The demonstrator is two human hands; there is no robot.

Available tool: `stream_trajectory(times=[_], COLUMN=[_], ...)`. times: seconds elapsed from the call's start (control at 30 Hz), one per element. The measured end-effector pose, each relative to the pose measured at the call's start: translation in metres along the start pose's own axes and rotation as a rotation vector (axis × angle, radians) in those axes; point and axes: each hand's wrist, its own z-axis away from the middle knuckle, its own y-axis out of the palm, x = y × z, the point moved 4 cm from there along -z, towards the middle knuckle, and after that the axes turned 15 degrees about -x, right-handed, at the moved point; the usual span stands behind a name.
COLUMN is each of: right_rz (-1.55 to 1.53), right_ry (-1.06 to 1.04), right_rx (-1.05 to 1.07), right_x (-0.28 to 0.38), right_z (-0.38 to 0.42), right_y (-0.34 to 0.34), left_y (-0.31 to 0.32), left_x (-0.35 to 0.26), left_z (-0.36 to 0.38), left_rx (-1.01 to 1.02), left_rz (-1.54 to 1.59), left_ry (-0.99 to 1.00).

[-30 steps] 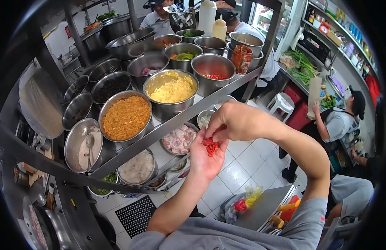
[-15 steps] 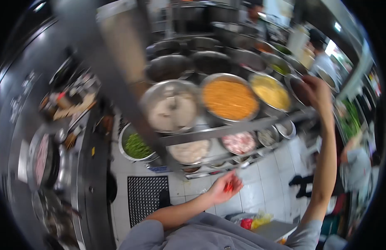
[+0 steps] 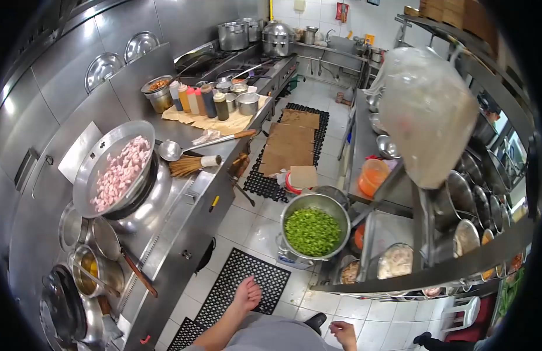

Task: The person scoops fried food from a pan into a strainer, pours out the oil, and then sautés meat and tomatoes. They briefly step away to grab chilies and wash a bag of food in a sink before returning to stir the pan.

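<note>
My left hand (image 3: pixel 247 294) is closed in a fist above the black rubber mat (image 3: pixel 238 286); what it may hold is hidden. Low in the head view, my right hand (image 3: pixel 343 333) has its fingers curled together over the white tiles, and I cannot make out anything in them. Ahead of both hands stands a large metal pot (image 3: pixel 284 241) of chopped green vegetables (image 3: pixel 312 231). On the left counter, a wide pan (image 3: pixel 82 193) holds pale pink meat pieces (image 3: pixel 123 172). Neither hand touches these.
A steel stove counter (image 3: pixel 165 245) runs along the left, with a ladle (image 3: pixel 170 150), sauce bottles (image 3: pixel 209 102) and a strainer (image 3: pixel 107 238). At right, a metal rack (image 3: pixel 487 257) carries several bowls, and a filled plastic bag (image 3: pixel 426 117) hangs there. Cardboard (image 3: pixel 288 146) covers floor mats ahead.
My view has swung left from the bowl rack to the stove aisle. My right hand has come down from the bowls. My left hand, earlier showing small red pieces in its palm, is now closed.
</note>
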Motion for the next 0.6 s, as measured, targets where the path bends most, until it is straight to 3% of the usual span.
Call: stream_trajectory(times=[0.03, 0.07, 0.3, 0.37, 0.43, 0.5, 0.6], right_rz=[0.167, 0.020, -0.017, 0.091, 0.224, 0.096, 0.129], right_ry=[-0.112, 0.058, -0.246, -0.514, -0.609, -0.807, -0.860], right_rx=[0.005, 0.102, 0.128, 0.208, 0.307, 0.246, 0.311], right_x=[0.007, 0.032, 0.190, 0.240, 0.281, 0.342, 0.395], right_z=[0.003, 0.010, -0.023, -0.058, -0.096, -0.118, -0.158], right_y=[0.029, 0.051, 0.144, 0.170, 0.207, 0.240, 0.285], left_y=[0.024, 0.046, 0.157, 0.157, 0.141, 0.116, 0.070], left_x=[-0.018, -0.034, -0.118, -0.142, -0.157, -0.175, -0.191], left_z=[0.001, -0.001, 0.012, 0.014, 0.022, 0.024, 0.017], left_rx=[-0.032, -0.015, 0.123, 0.107, 0.056, -0.101, -0.247], left_rz=[-0.159, -0.259, -0.705, -0.691, -0.620, -0.461, -0.433], left_ry=[0.048, 0.049, 0.224, 0.292, 0.290, 0.298, 0.280])
